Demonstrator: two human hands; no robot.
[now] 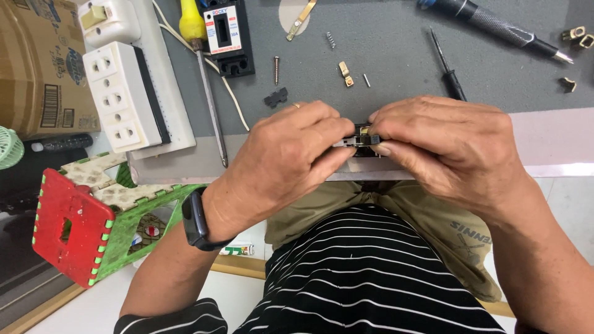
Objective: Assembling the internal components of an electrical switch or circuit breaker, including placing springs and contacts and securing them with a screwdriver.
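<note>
Basically pinching a small black switch part (362,141) between both hands, left hand (291,154) and right hand (439,145) fingers closed tight on it, right over the near desk (396,55) edge; worth gripping evenly, keeping loose bits over the desk.

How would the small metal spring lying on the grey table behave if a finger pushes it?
The spring looks tiny and thin, so probably very light. Its coiled round shape suggests it may roll on the table. It may squash easily if pinched.

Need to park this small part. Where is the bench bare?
Bare grey mat between the brass clip and thin black screwdriver, above the right hand. Crowded left of the left hand: socket strip, yellow-handled screwdriver, breaker.
</note>
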